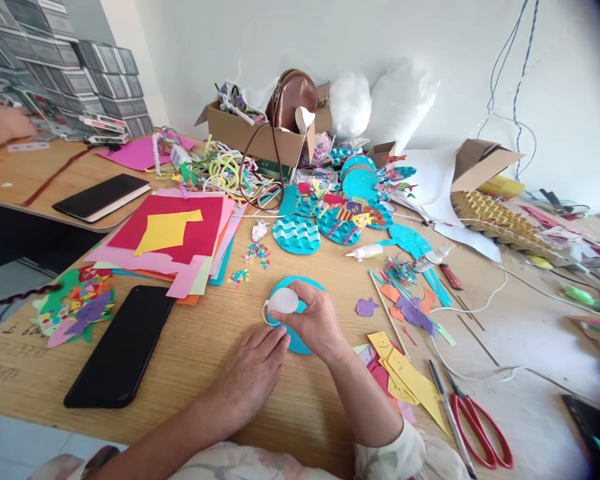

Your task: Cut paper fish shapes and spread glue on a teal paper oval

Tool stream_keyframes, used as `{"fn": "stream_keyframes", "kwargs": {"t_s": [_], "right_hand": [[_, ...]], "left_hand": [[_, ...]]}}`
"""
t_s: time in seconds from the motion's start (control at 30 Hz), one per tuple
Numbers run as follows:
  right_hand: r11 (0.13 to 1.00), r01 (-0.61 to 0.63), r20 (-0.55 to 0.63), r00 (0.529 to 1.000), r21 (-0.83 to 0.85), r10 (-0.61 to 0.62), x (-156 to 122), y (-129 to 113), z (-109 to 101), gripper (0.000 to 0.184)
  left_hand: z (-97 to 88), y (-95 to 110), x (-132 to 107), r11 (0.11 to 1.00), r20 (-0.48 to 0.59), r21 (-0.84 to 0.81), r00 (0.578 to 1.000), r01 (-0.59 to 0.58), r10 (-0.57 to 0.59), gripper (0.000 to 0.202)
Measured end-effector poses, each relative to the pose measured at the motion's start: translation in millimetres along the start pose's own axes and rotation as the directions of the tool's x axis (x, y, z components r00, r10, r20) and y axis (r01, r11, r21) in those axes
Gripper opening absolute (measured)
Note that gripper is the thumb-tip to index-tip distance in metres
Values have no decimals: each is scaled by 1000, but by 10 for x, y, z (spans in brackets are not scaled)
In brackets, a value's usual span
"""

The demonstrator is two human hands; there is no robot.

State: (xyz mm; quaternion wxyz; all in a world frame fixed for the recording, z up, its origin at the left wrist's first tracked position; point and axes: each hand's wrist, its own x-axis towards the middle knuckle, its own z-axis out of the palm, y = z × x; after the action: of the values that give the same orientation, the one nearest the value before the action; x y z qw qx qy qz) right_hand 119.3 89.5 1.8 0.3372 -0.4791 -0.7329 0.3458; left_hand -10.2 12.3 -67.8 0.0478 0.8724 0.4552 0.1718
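Note:
Pinched in my right hand is a small white glue bottle, its round base turned toward me and its loose cap strap hanging at the left. Beneath it a round blue paper disc lies on the table; I cannot see the bottle's tip. My left hand lies flat, fingers stretched out, with its fingertips at the disc's lower left edge. Left of the disc are small piles of coloured paper bits. A purple paper fish lies to the right.
Stacked coloured paper and a black phone lie on the left. Behind the disc stand blue wavy paper pieces and a cardboard box. Red-handled scissors lie at right. Another person's hand is at far left.

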Motion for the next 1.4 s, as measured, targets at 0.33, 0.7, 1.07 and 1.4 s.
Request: {"fn": "stream_keyframes", "kwargs": {"t_s": [0.33,0.7,1.07,1.4], "right_hand": [[1000,-7,-8,1000,8,7,14,2,3,19],[1000,24,9,1000,14,-24,-18,12,-6,19],[999,-9,5,1000,36,9,-23,37,-1,19],[998,-59,11,998,-13,59,-21,24,-43,19]], "left_hand": [[45,-3,-15,1000,-6,7,1000,5,-5,32],[21,7,-4,1000,20,17,1000,7,-7,33],[-2,3,4,999,10,39,1000,-10,9,32],[-15,24,11,1000,23,31,1000,4,-5,34]]}}
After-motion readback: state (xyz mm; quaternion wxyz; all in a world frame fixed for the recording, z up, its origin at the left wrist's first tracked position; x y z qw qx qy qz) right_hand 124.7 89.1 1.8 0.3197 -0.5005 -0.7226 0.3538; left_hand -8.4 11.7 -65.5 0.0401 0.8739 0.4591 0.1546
